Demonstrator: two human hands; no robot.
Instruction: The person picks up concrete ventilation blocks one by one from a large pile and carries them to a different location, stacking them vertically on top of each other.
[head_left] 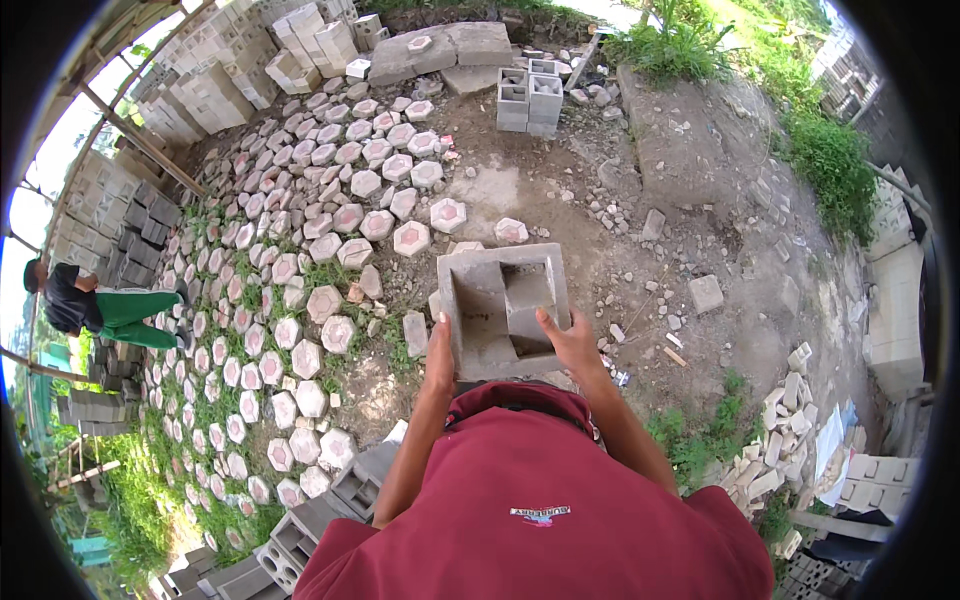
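A grey hollow concrete block (530,292) is held in front of my body, its open cavities facing up toward me. My left hand (440,352) presses against the block's left side, near its lower corner. On the opposite side, my right hand (572,345) grips the right wall, with the thumb over the rim and the other fingers mostly hidden behind it. Both hands are closed on this one block. Just beyond it, a few hexagonal paving stones (411,238) lie on the dirt.
Many hexagonal pavers (285,268) cover the ground to the left. Hollow blocks (528,100) stand stacked ahead, by a broken slab (440,52). Rubble (706,293) litters the right. More blocks (330,515) lie behind my left arm. Another person (110,305) stands at far left.
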